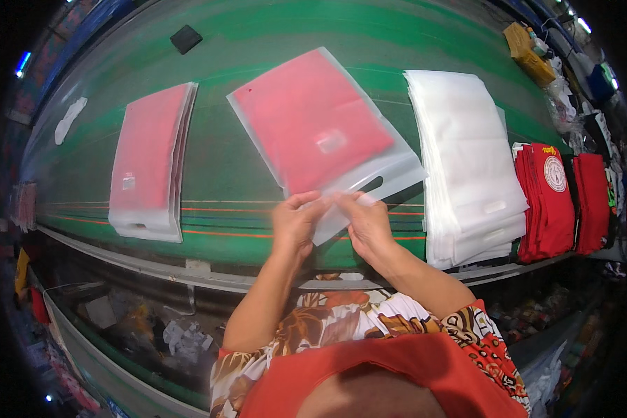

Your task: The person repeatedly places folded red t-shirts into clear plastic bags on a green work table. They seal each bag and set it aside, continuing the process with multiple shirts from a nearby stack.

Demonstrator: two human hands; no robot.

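A frosted plastic bag (313, 120) with a folded red garment inside lies tilted on the green table (224, 157) before me. My left hand (298, 219) and my right hand (363, 217) meet at its near edge and pinch the plastic between thumbs and fingers, beside the cut-out handle. To the left is a stack of similar filled bags (149, 162), their handles towards me. On the right rests a thick pile of white frosted bags (462, 162). Beyond it, folded red garments (546, 204) are stacked, the top one bearing a round white print.
More red folded cloth (590, 204) sits at the far right. A small dark square object (186, 39) and a white scrap (70, 120) lie on the table. A brown taped box (527, 52) stands at the back right. The table's metal edge (230, 279) runs before my body.
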